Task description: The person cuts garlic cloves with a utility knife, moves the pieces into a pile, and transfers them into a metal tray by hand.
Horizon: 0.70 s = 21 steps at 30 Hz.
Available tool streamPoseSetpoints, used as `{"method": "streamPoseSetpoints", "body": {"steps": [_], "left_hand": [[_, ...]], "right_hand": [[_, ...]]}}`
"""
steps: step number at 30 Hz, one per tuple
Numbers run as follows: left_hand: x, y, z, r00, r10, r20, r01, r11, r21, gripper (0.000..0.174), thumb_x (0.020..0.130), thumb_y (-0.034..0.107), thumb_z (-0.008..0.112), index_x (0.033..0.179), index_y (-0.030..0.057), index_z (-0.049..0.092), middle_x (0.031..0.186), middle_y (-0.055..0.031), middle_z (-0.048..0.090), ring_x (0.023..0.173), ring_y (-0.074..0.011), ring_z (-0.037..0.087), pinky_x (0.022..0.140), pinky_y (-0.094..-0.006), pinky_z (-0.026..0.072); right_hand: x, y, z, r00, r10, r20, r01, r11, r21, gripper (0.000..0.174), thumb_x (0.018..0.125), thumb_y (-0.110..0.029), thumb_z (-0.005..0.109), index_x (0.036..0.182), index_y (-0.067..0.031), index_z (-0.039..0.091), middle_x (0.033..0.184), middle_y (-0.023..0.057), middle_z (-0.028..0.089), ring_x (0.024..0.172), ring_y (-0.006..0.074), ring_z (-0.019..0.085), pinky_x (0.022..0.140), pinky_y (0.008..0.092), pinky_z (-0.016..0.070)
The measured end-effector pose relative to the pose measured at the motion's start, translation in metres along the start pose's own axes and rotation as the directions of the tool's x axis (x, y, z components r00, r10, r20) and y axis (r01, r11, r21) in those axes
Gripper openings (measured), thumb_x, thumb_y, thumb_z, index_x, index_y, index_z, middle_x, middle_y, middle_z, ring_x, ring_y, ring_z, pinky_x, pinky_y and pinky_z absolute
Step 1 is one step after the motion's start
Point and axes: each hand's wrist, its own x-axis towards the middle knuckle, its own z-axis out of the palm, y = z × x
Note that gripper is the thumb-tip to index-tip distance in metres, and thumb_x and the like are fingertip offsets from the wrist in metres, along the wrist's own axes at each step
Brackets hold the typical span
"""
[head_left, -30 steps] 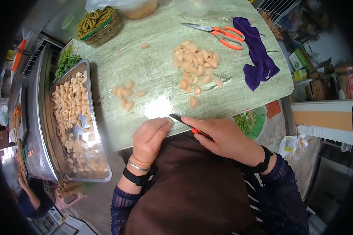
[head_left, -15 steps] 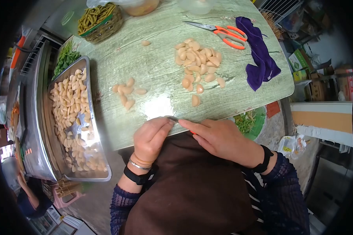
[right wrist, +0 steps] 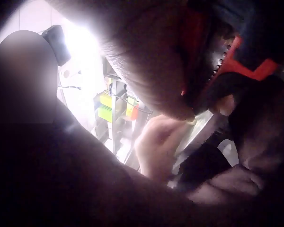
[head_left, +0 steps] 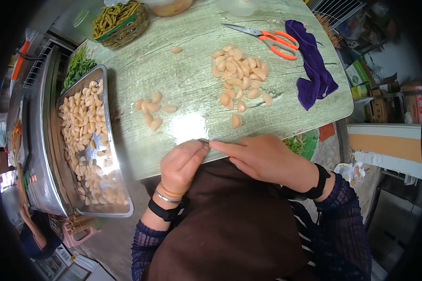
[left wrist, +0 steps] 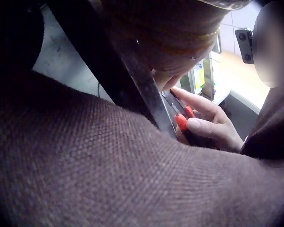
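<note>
My left hand (head_left: 179, 161) is at the table's near edge, its thumb and fingers pinching a small pale piece that is mostly hidden. My right hand (head_left: 269, 159) grips scissors (left wrist: 181, 121) with red-and-black handles. Their dark blade tips meet the left fingertips in the head view. In the left wrist view two narrow blades run from the red parts toward the left fingers. Beyond the hands lies a heap of pale tan, rounded, clove-like pieces (head_left: 239, 70). A smaller group of such pieces (head_left: 150, 107) lies left of it, and a single piece (head_left: 176, 49) sits farther back.
A metal tray (head_left: 109, 136) of similar pieces stands at the left edge. Orange-handled scissors (head_left: 279, 42) and a purple cloth (head_left: 312, 70) lie at the far right. A basket of green-brown pods (head_left: 119, 25) and plastic containers stand at the back. Another person's arm (head_left: 33, 227) shows lower left.
My right hand has shifted slightly left, bringing the scissor blades from beside the left fingertips in against them. The left hand stays almost in place.
</note>
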Motion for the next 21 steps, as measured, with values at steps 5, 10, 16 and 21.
{"method": "streamPoseSetpoints", "body": {"steps": [5,10,16,21], "left_hand": [[0.001,0.001,0.000,1.000,0.004,0.000,-0.004,1.000,-0.003,0.024,0.076,0.000,0.074,0.100,0.0011,0.076,0.103,-0.0098,0.074,0.091,-0.0270,0.073,0.075,-0.0335,0.0597],[0.004,0.001,-0.001,1.000,0.025,-0.005,-0.025,1.000,0.003,0.025,0.076,0.000,0.074,0.100,0.0023,0.075,0.104,-0.0088,0.074,0.090,-0.0261,0.073,0.074,-0.0341,0.0595],[0.017,0.006,0.011,0.992,-0.122,0.014,0.122,0.992,0.025,0.025,0.079,-0.003,0.076,0.103,0.0054,0.074,0.104,-0.0099,0.072,0.093,-0.0292,0.072,0.076,-0.0369,0.0594],[0.062,0.012,0.045,0.952,-0.306,-0.032,0.284,0.915,-0.286,0.023,0.085,-0.002,0.076,0.106,0.0061,0.071,0.111,-0.0132,0.069,0.096,-0.0363,0.070,0.080,-0.0419,0.0591]], "right_hand": [[0.008,0.000,0.004,1.000,0.010,0.023,-0.011,1.000,0.030,0.052,0.096,-0.016,0.068,0.148,-0.0209,0.060,0.084,0.0100,0.067,0.073,0.0337,0.067,0.061,0.0459,0.0499],[-0.017,0.003,-0.013,0.990,0.070,0.120,-0.070,0.998,-0.004,0.052,0.096,-0.017,0.068,0.148,-0.0201,0.060,0.086,0.0118,0.068,0.076,0.0357,0.067,0.066,0.0469,0.0511],[-0.046,0.011,-0.007,0.976,0.188,-0.112,-0.161,0.964,0.211,0.054,0.097,-0.015,0.067,0.150,-0.0172,0.057,0.097,0.0156,0.073,0.085,0.0380,0.070,0.075,0.0452,0.0553],[-0.042,0.003,-0.005,0.930,0.246,-0.274,-0.157,0.939,0.307,0.056,0.095,-0.010,0.069,0.150,-0.0155,0.057,0.109,0.0179,0.074,0.094,0.0376,0.072,0.081,0.0429,0.0572]]}}
